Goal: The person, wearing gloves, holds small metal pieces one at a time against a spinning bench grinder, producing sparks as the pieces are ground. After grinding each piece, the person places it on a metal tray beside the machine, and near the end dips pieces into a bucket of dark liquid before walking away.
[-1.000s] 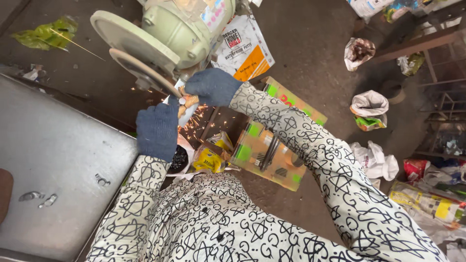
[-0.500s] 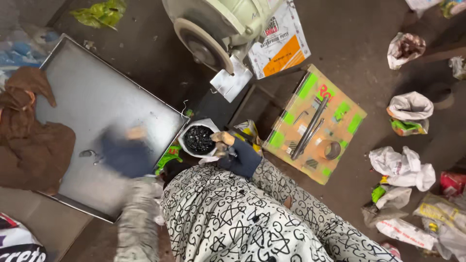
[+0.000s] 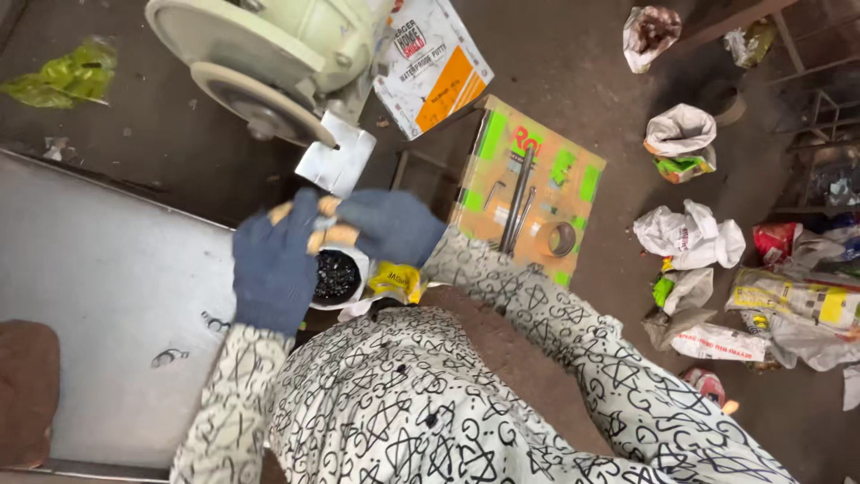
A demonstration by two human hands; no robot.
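Note:
Both my hands wear dark blue gloves with bare fingertips. My left hand (image 3: 273,264) and my right hand (image 3: 390,224) meet fingertip to fingertip just above a white bowl (image 3: 351,291) of small dark metal pieces. Between the fingertips they pinch a small pale piece (image 3: 323,220), blurred by motion. A pale green bench grinder (image 3: 296,36) with its round wheel (image 3: 255,103) stands a little beyond the hands, with a white guard plate (image 3: 336,161) under the wheel. My patterned black-and-white sleeves fill the lower part of the view.
A large grey metal sheet (image 3: 98,287) lies to the left, with a brown cloth (image 3: 27,394) on its corner. To the right, a flattened cardboard box (image 3: 573,175) carries metal rods (image 3: 517,202) and a tape roll (image 3: 561,239). A white-and-orange carton (image 3: 430,63) lies beside the grinder. Plastic bags (image 3: 690,237) litter the floor on the right.
My left hand has come off the metal sheet and joined my right hand above the bowl. A second ago both hands were at the grinder wheel with sparks flying.

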